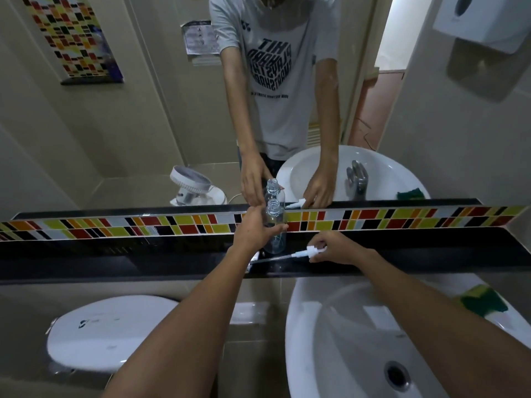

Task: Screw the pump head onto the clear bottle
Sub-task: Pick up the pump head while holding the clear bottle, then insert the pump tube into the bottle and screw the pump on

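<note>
1 clear bottle (275,225), 1 pump head (311,251), 2 hands

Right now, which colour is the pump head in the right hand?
White; the pump head shows best in the head view.

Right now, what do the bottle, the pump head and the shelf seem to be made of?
Bottle: clear plastic, probably; the tiles show through it. Pump head: white opaque plastic, matte, with a thin tube. Shelf: black polished stone or laminate; it reflects light.
</note>
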